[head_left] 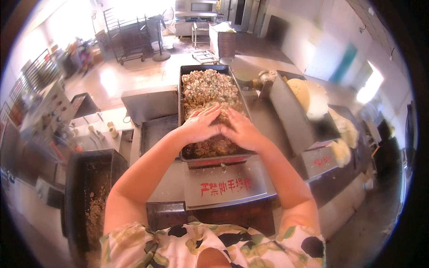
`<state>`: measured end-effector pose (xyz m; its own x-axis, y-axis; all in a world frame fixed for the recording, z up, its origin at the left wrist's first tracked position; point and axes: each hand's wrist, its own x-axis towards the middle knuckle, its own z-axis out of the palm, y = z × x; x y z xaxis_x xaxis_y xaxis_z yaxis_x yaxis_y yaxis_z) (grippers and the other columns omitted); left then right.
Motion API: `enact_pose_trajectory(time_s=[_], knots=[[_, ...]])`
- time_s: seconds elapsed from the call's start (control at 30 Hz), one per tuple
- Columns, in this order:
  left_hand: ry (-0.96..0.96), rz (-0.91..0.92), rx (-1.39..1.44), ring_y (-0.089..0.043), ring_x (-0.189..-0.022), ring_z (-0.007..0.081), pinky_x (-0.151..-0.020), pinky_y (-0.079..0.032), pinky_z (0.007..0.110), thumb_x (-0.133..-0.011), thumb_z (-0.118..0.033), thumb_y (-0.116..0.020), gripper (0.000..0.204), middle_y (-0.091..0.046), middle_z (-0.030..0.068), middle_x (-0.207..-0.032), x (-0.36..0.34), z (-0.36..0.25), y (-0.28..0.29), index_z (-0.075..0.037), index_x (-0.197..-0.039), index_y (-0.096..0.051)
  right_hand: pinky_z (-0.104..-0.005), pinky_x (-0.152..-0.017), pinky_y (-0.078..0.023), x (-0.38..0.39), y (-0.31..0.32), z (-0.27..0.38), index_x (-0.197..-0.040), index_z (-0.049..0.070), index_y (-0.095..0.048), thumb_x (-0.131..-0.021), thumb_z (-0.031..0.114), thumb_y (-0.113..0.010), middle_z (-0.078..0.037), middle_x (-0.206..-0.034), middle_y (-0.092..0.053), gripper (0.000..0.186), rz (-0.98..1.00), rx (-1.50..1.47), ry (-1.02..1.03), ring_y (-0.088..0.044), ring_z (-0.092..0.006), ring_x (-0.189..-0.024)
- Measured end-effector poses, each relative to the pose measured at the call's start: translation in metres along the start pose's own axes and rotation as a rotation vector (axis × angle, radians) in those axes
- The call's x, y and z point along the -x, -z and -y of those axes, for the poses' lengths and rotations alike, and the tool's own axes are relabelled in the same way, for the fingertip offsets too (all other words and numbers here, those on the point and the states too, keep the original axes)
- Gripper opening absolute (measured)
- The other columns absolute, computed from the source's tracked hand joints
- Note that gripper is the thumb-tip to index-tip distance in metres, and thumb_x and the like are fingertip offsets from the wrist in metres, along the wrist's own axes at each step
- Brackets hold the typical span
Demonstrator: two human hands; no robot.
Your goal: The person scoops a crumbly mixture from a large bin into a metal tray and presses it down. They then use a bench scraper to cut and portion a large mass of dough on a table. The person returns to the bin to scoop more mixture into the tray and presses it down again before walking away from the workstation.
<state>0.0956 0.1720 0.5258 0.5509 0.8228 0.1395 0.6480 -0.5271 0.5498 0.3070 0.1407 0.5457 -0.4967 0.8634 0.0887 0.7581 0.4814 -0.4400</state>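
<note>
A deep black rectangular tub [182, 96] stands in front of me, filled with a chunky, crumbly brown mixture [212, 87] flecked with lighter and greenish bits. Both my hands lie on this mixture around the middle of the tub. My left hand [202, 125] is spread flat with fingers pointing forward and right. My right hand [241, 130] rests beside it, fingers stretched out and angled left, the thumbs close together. Neither hand grips anything, though the mixture under the palms is hidden.
A metal machine with a hopper [288, 111] holding pale dough [308, 96] stands right of the tub; more dough [344, 127] hangs over its far side. At lower left is a black bin [73, 178] with crumbs. A metal plate with red lettering [223, 185] lies nearest me.
</note>
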Motion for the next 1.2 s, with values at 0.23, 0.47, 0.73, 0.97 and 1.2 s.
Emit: enact_pose_trajectory(time_s=[0.23,0.47,0.73,0.97,1.2], knots=[[0.026,-0.558,1.048,-0.046,-0.125,0.0232,-0.101,-0.043,0.038,-0.088,-0.019,-0.066,0.022,-0.048,0.0102,-0.138,0.02,-0.02,0.022,-0.001,-0.101,-0.067,-0.0416,-0.114,-0.005,0.005,0.014,-0.007,-0.148,0.004,-0.02,-0.098,0.051,-0.031,-0.01,-0.155,-0.022,0.07,-0.518,-1.736,0.018,-0.018,-0.0229,-0.143],[0.001,-0.294,0.543,-0.023,-0.141,0.0236,-0.117,-0.017,0.042,-0.098,-0.039,-0.044,0.044,-0.041,0.007,-0.146,-0.004,-0.104,-0.001,-0.016,-0.136,-0.049,-0.0387,-0.113,-0.017,-0.02,0.001,0.068,-0.148,0.005,-0.021,-0.1,0.046,-0.029,-0.009,-0.148,-0.033,0.064,-0.581,-2.136,-0.103,-0.03,-0.0198,-0.135],[0.407,-0.792,0.33,-0.011,-0.144,0.0296,-0.114,-0.012,0.052,-0.097,-0.052,-0.033,0.063,-0.015,0.0189,-0.154,-0.012,-0.014,0.047,-0.01,-0.143,-0.037,-0.0442,-0.117,0.001,-0.007,0.001,0.126,-0.148,-0.002,-0.007,-0.098,0.055,-0.006,-0.018,-0.156,-0.002,0.076,-0.269,-1.527,0.111,-0.003,-0.0294,-0.145],[0.164,-0.794,1.391,-0.005,-0.145,0.0242,-0.117,-0.008,0.036,-0.097,-0.055,-0.031,0.077,-0.006,0.0158,-0.157,0.07,-0.033,0.068,-0.001,-0.149,-0.01,-0.041,-0.117,-0.009,-0.042,-0.054,0.181,-0.148,0.005,-0.022,-0.1,0.052,-0.03,-0.011,-0.153,-0.024,0.068,-0.06,-1.395,0.052,-0.017,-0.0265,-0.143],[0.037,-1.142,1.149,-0.003,-0.145,0.0266,-0.117,-0.006,0.038,-0.099,-0.055,-0.023,0.074,-0.006,0.0122,-0.158,0.206,0.011,0.075,-0.003,-0.15,-0.008,-0.0379,-0.117,-0.009,-0.051,-0.117,0.292,-0.149,0.002,-0.009,-0.099,0.055,-0.029,-0.013,-0.157,-0.006,0.076,0.245,-1.337,0.246,-0.006,-0.0259,-0.144]])
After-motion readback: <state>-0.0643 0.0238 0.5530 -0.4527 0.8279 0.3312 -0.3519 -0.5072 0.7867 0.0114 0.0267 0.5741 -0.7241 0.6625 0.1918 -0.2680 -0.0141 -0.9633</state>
